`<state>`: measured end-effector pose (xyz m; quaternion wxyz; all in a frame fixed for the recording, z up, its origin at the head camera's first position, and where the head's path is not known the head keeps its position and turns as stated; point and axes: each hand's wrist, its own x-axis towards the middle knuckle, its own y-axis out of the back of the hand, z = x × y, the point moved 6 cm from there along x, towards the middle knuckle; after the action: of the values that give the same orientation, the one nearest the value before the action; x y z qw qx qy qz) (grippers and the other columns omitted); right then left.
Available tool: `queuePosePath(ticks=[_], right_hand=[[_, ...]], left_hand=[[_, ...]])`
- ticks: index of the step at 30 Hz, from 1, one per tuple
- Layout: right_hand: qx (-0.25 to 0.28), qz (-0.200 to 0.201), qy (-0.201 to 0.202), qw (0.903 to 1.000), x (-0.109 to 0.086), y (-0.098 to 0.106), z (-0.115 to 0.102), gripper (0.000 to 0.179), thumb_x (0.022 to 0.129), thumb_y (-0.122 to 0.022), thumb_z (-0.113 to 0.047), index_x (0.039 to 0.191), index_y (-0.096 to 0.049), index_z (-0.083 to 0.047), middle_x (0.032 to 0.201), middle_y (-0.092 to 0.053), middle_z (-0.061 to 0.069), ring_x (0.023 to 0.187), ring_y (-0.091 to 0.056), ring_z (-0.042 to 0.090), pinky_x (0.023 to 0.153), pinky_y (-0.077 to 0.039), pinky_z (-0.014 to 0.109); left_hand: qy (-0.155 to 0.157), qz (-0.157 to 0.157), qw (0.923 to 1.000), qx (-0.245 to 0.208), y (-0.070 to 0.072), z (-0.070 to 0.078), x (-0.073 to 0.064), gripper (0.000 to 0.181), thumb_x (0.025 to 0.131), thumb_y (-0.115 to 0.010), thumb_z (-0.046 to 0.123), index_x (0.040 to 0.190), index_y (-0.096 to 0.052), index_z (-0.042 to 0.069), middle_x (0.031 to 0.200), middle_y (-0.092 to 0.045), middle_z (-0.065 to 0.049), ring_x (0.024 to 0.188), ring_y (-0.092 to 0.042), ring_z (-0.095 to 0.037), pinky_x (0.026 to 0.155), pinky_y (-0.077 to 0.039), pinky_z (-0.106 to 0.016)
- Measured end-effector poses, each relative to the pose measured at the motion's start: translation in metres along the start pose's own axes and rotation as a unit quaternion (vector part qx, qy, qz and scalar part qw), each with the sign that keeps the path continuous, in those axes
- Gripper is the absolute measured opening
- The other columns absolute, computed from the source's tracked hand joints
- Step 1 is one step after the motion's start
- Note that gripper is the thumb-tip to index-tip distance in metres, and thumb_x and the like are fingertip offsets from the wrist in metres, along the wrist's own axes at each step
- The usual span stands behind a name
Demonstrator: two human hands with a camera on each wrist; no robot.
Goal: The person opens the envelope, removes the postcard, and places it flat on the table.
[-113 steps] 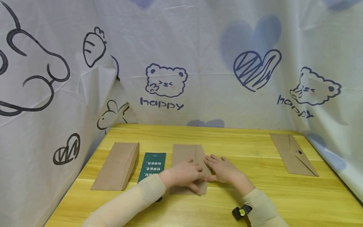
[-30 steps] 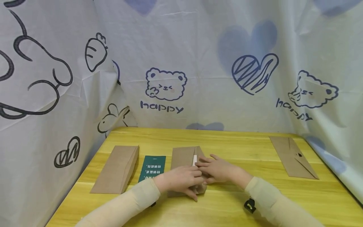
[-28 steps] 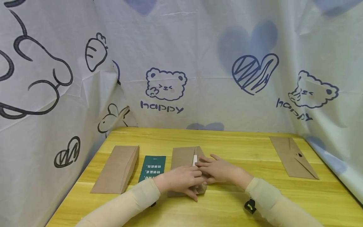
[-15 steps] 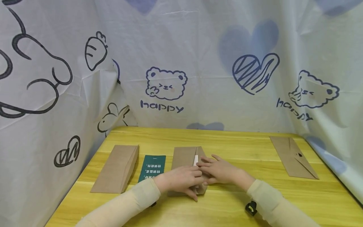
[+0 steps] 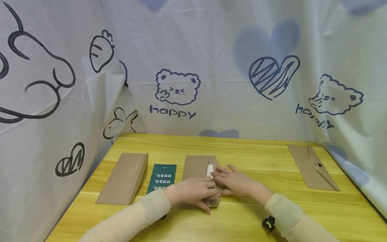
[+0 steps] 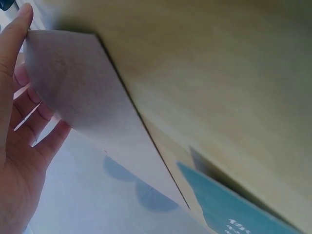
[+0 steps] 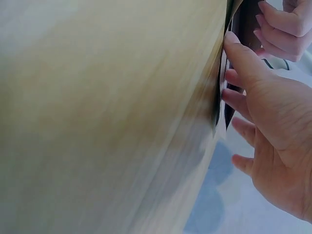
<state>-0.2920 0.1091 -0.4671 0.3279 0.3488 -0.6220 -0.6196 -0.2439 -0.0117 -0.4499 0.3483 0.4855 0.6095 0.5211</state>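
More of the white paper strip (image 5: 210,170) shows in the middle brown paper envelope (image 5: 196,164) than before, so I judge it's emerging; the right hand (image 5: 237,183) pinches it, the left hand (image 5: 195,190) touches the envelope, grip unclear to me.

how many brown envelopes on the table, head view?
3: left envelope beside the green card; middle envelope, partly covered by the left hand and right hand; right envelope near the right edge of the table. Any stacked beneath would be hidden.
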Motion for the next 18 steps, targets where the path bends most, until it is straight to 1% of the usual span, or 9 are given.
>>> queuePosePath(ticks=[3,6,8,10,12,15,18], right_hand=[[-0.001,0.002,-0.013,0.9999,0.000,0.001,0.002,0.072,0.091,-0.055,-0.058,0.144,-0.046,-0.009,0.150,-0.046,0.010,0.143,-0.036,0.036,0.114,-0.025,0.065],[-0.001,0.001,-0.022,0.9997,0.000,0.001,0.006,0.073,0.090,-0.056,-0.060,0.143,-0.048,-0.009,0.151,-0.046,0.011,0.144,-0.035,0.036,0.114,-0.024,0.065],[0.002,0.000,-0.026,0.9996,0.000,0.001,0.009,0.072,0.089,-0.057,-0.059,0.141,-0.051,-0.010,0.150,-0.046,0.012,0.144,-0.035,0.037,0.114,-0.024,0.065],[0.010,-0.002,-0.029,0.9995,-0.001,0.002,0.011,0.068,0.089,-0.059,-0.058,0.138,-0.054,-0.011,0.149,-0.048,0.011,0.143,-0.035,0.037,0.113,-0.025,0.065],[0.017,-0.005,-0.032,0.9993,-0.002,0.003,0.014,0.063,0.089,-0.060,-0.056,0.135,-0.057,-0.013,0.147,-0.050,0.010,0.143,-0.036,0.037,0.113,-0.026,0.065],[0.035,-0.006,-0.037,0.9987,-0.004,0.004,0.019,0.055,0.091,-0.061,-0.052,0.131,-0.060,-0.015,0.144,-0.054,0.009,0.141,-0.038,0.038,0.111,-0.027,0.067],[0.045,-0.003,-0.045,0.9980,-0.006,0.006,0.024,0.048,0.092,-0.060,-0.050,0.127,-0.063,-0.016,0.141,-0.057,0.007,0.139,-0.040,0.039,0.110,-0.027,0.068]], left_hand=[[-0.001,-0.002,1.0000,0.005,0.001,0.000,0.000,0.062,0.079,-0.061,0.069,0.117,-0.063,0.021,0.111,-0.061,0.007,0.104,-0.057,-0.006,0.101,-0.045,-0.024],[-0.001,-0.001,1.0000,0.008,0.001,0.000,0.001,0.063,0.079,-0.061,0.070,0.118,-0.063,0.021,0.107,-0.061,0.008,0.099,-0.056,-0.006,0.095,-0.047,-0.023],[-0.003,0.000,0.9999,0.014,0.001,0.000,0.001,0.060,0.079,-0.060,0.070,0.115,-0.063,0.022,0.101,-0.060,0.010,0.093,-0.055,-0.006,0.087,-0.047,-0.022],[-0.006,0.001,0.9998,0.019,0.001,0.001,0.001,0.056,0.079,-0.059,0.071,0.109,-0.063,0.024,0.094,-0.057,0.011,0.087,-0.052,-0.006,0.079,-0.045,-0.021],[-0.012,0.002,0.9996,0.027,0.001,0.001,0.002,0.052,0.079,-0.059,0.071,0.102,-0.062,0.025,0.088,-0.054,0.012,0.082,-0.048,-0.007,0.074,-0.043,-0.020],[-0.015,-0.001,0.9994,0.032,0.000,0.002,0.002,0.049,0.079,-0.058,0.072,0.095,-0.059,0.025,0.085,-0.050,0.012,0.078,-0.044,-0.006,0.069,-0.040,-0.019],[-0.014,-0.008,0.9995,0.028,-0.001,0.002,0.002,0.049,0.079,-0.058,0.071,0.095,-0.058,0.025,0.085,-0.050,0.013,0.078,-0.043,-0.005,0.069,-0.039,-0.018]])
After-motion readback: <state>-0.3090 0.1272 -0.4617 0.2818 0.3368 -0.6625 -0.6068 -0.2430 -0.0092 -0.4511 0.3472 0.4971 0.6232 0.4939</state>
